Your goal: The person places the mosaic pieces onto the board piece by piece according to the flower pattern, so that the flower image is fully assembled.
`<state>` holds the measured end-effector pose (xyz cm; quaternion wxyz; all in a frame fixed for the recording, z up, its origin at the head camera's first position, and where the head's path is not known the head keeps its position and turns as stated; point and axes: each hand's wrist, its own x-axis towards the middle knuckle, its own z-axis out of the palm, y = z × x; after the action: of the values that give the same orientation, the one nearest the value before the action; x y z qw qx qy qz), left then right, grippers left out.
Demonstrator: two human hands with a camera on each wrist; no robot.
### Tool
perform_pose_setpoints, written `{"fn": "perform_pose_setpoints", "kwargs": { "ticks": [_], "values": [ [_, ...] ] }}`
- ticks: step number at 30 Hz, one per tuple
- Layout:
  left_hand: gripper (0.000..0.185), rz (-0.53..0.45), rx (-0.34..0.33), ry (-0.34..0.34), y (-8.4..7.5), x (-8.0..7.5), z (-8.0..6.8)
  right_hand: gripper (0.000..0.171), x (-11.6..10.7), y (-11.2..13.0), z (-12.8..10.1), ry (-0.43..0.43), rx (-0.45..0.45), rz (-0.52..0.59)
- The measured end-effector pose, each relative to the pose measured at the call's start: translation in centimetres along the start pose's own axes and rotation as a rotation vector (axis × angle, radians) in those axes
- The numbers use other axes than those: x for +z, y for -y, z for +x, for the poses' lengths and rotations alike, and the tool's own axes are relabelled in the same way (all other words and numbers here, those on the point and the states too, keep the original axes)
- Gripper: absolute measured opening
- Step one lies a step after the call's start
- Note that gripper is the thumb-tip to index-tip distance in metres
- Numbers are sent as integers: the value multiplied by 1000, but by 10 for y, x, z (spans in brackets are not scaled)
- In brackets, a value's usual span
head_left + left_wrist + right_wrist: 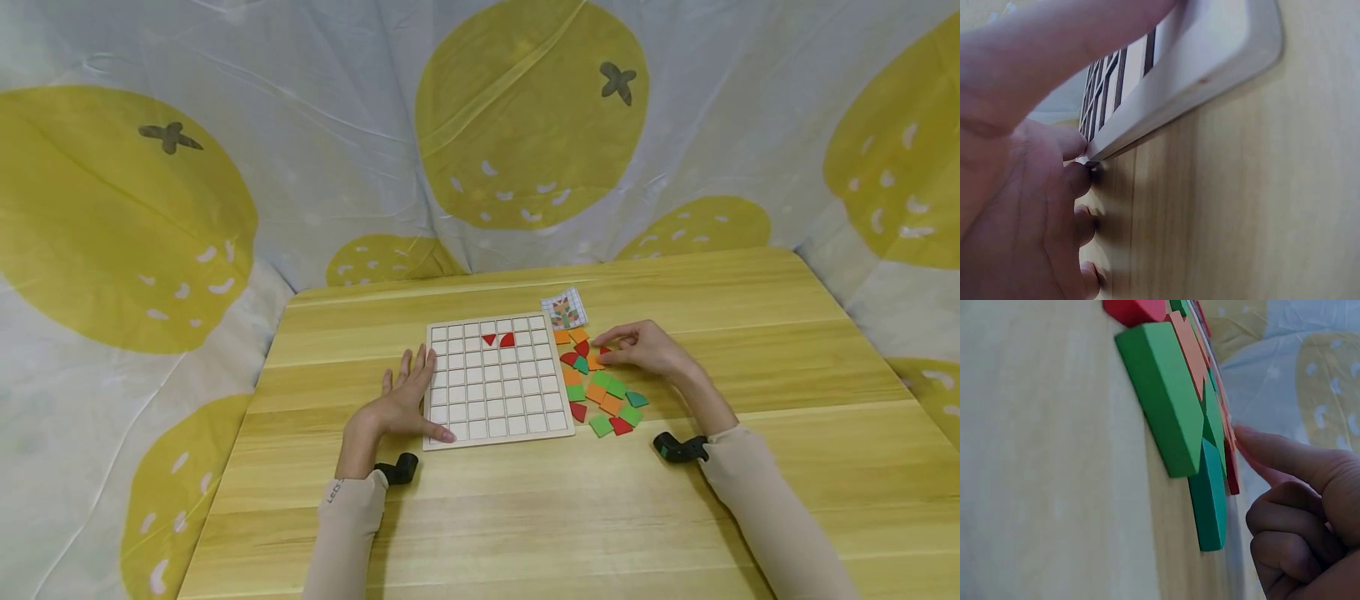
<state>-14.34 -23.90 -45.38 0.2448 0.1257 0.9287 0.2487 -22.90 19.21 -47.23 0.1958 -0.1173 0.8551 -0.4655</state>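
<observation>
My left hand (397, 404) lies at the left edge of a pale wooden grid board (491, 442). Its fingers spread along the side and its thumb rests on the near left corner. On the grid are a red triangle (489, 340) and a red quarter-circle piece (507, 340). My right hand (648, 348) is over the far end of the loose pieces, thumb and forefinger apart, near a red piece (605, 351) and an orange square (595, 362). The right wrist view shows its other fingers curled; no piece is clearly gripped.
Several green squares (601, 426), orange squares (610, 404), red pieces (577, 412) and teal pieces (637, 399) lie to the right of the board. A small pattern card (565, 309) lies beyond them. A fruit-print cloth (525, 125) hangs behind the wooden table (525, 517).
</observation>
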Motion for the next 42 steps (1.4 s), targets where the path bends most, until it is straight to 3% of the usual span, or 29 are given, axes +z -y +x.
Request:
{"fn": "perform_pose_setpoints", "kwargs": {
  "ticks": [7,15,24,35,42],
  "values": [
    [143,-1,0,2,1,0,0,31,7,12,9,52,-38,16],
    [144,-7,-2,4,1,-1,0,34,22,22,16,116,2,53],
    [145,-8,-8,3,0,0,-1,28,28,24,14,43,73,48],
    [144,-16,-12,0,-1,-1,-2,31,35,25,17,76,8,63],
    [144,-12,-14,0,-2,-1,-2,28,35,27,16,30,19,35]
  ]
}}
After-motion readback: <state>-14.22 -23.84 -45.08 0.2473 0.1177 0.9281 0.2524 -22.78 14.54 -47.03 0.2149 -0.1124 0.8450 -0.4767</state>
